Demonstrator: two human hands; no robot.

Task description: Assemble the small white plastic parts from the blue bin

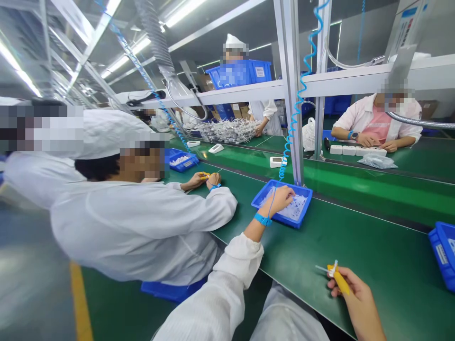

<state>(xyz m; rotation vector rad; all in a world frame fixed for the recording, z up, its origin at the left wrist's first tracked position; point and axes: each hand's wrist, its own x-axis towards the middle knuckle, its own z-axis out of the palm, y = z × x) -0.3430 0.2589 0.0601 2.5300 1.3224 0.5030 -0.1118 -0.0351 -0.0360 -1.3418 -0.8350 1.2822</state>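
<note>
My left hand (282, 199) reaches into a blue bin (302, 219) on the green bench, a blue band round its wrist. Its fingers curl down over small white plastic pieces (295, 206); what sits between the fingertips is hidden. Close to the bench's front edge, my right hand (355, 289) is closed round a yellow-handled tool (342, 282). At the far end of that tool are a small white piece (332, 270) and a thin pale bar (322, 268) pointing left. Their exact kind is too small to make out.
A co-worker (142, 208) in white sits close on my left, holding something yellow. A coiled blue cord (292, 128) hangs beside a metal post (289, 94) behind the bin. White devices (277, 162) lie on the green conveyor (337, 177). Another blue bin (442, 255) stands far right.
</note>
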